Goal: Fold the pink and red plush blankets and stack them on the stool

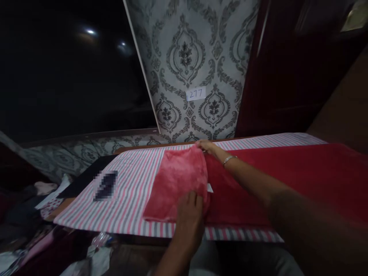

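Note:
A red fleece blanket (pixel 258 184) lies lengthwise on a striped sheet, its left part doubled over into a paler pink panel (pixel 178 172). At the far corner of that fold, my right hand (pixel 206 147) pinches the fabric between thumb and fingers; a bracelet circles this wrist. My left hand (pixel 190 211) is on the near side of the panel by the fold, its fingers curled onto the cloth. A small white tag (pixel 209 188) sticks out at the fold between both hands.
The pink, grey and white striped sheet (pixel 126 191) covers the table. On its left part lies a dark, pixelated rectangle (pixel 105 186). Piled clothes (pixel 37 230) are at lower left. Behind stand a large dark screen (pixel 71 76), patterned wallpaper (pixel 186 57) with a "277" label (pixel 196 93), and a dark red door (pixel 276 76).

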`<state>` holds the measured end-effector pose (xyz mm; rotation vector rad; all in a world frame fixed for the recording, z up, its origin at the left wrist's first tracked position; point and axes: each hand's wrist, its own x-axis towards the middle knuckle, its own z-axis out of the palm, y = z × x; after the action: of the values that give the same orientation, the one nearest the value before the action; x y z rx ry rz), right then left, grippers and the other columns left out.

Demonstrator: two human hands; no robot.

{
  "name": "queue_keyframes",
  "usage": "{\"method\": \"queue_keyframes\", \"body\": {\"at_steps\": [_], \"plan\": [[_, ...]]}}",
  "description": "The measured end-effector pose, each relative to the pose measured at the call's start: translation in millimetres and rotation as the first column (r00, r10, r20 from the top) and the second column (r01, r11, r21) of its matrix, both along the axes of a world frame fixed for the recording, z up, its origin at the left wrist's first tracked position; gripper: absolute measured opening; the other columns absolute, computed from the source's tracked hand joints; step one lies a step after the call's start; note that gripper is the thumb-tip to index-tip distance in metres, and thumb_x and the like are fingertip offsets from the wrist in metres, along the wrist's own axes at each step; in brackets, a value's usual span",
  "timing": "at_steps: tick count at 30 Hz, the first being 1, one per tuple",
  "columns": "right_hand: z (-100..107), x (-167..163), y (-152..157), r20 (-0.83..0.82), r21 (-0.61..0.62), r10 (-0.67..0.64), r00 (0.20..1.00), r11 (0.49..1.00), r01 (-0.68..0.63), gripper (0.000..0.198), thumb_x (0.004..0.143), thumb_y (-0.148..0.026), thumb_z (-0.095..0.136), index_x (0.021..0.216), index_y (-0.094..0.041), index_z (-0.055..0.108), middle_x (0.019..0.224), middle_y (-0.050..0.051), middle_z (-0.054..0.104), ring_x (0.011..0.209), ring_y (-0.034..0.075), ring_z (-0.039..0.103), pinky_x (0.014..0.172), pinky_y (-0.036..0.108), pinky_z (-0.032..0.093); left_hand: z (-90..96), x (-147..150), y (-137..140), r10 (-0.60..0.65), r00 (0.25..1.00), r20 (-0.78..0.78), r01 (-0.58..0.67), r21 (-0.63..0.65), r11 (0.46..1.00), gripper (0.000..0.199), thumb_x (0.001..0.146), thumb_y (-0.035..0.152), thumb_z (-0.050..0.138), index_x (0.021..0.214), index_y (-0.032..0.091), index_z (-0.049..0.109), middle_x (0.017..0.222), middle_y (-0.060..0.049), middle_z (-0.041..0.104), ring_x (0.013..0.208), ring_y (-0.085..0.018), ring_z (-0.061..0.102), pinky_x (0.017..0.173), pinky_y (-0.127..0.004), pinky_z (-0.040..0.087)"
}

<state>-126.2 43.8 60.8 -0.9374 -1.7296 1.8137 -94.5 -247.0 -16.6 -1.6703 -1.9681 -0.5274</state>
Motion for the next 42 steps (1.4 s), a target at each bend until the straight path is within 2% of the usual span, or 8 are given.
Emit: {"method": "queue_keyframes", "body": {"at_steps": [4,12,21,26,35,38,40,42], "plan": [[-41,16,-2,0.053,0.019,-0.04,0.998,0.999,0.039,0.015,0.066,-0.013,0.063,0.065,-0.02,0.05,0.049,-0.007,0.045,0.046,0.01,0.042,0.046,0.02,0.035,-44.7,16,12,0.133,0.991,0.006,-0.133,0.0,0.991,0.042,0.063,-0.005,0.052,0.098,0.016,0.063,0.095,-0.008,0.06,0.088,-0.023,0.057,0.078,-0.037,0.05],[-41,2,27,-0.088,0.12,-0.186,0.978,0.973,0.196,0.031,0.068,-0.007,0.058,0.095,-0.021,0.062,0.085,-0.003,0.066,0.071,0.011,0.06,0.063,0.019,0.047,-17.9,22,26,0.087,0.995,-0.053,-0.081,0.101,0.992,0.036,0.07,0.0,0.052,0.1,0.018,0.062,0.1,-0.009,0.061,0.087,-0.023,0.055,0.083,-0.038,0.049],[-84,30,40,0.045,0.176,-0.232,0.972,0.959,0.221,0.06,0.074,-0.017,0.065,0.133,-0.016,0.054,0.11,0.009,0.069,0.089,0.019,0.066,0.075,0.027,0.054,-52.6,39,42,-0.008,0.997,-0.08,0.008,-0.008,1.0,0.029,0.076,0.004,0.059,0.101,0.019,0.06,0.099,-0.007,0.064,0.087,-0.022,0.058,0.075,-0.035,0.049],[-80,30,38,0.05,0.31,-0.171,0.984,0.939,0.147,0.073,0.069,-0.011,0.07,0.139,-0.02,0.051,0.132,0.01,0.063,0.108,0.02,0.064,0.09,0.028,0.052,-43.6,42,41,-0.058,0.998,-0.009,0.058,-0.037,0.998,0.034,0.074,0.005,0.056,0.106,0.017,0.059,0.102,-0.01,0.063,0.091,-0.025,0.059,0.077,-0.038,0.05],[-75,38,28,0.164,0.408,-0.248,0.955,0.898,0.163,0.064,0.078,-0.014,0.065,0.14,-0.02,0.051,0.136,0.014,0.061,0.121,0.026,0.061,0.1,0.036,0.048,-44.1,50,45,-0.072,0.997,0.021,0.075,-0.148,0.986,0.026,0.077,0.003,0.054,0.098,0.016,0.061,0.097,-0.01,0.064,0.089,-0.025,0.061,0.075,-0.039,0.054],[-68,44,20,0.205,0.44,-0.274,0.94,0.883,0.161,0.068,0.082,-0.017,0.062,0.147,-0.016,0.044,0.143,0.019,0.055,0.129,0.03,0.055,0.106,0.04,0.044,-29.6,56,35,-0.148,0.98,0.136,0.166,-0.137,0.976,0.028,0.081,0.011,0.059,0.108,0.015,0.062,0.107,-0.013,0.067,0.098,-0.027,0.063,0.083,-0.043,0.056],[-62,48,7,0.224,0.543,-0.286,0.932,0.831,0.124,0.071,0.084,-0.019,0.06,0.151,-0.013,0.038,0.155,0.02,0.041,0.142,0.031,0.041,0.115,0.042,0.034,-8.5,50,26,-0.245,0.933,0.265,0.272,-0.069,0.96,0.027,0.086,0.019,0.059,0.113,0.016,0.063,0.113,-0.012,0.068,0.104,-0.026,0.064,0.09,-0.042,0.056],[-59,54,-14,0.257,0.687,-0.249,0.934,0.727,0.005,0.074,0.087,-0.025,0.058,0.155,-0.011,0.033,0.163,0.02,0.027,0.15,0.032,0.025,0.121,0.045,0.024,18.0,30,20,-0.285,0.88,0.381,0.316,-0.021,0.948,0.021,0.093,0.024,0.052,0.108,0.02,0.066,0.111,-0.009,0.071,0.104,-0.022,0.066,0.091,-0.038,0.056]]}}
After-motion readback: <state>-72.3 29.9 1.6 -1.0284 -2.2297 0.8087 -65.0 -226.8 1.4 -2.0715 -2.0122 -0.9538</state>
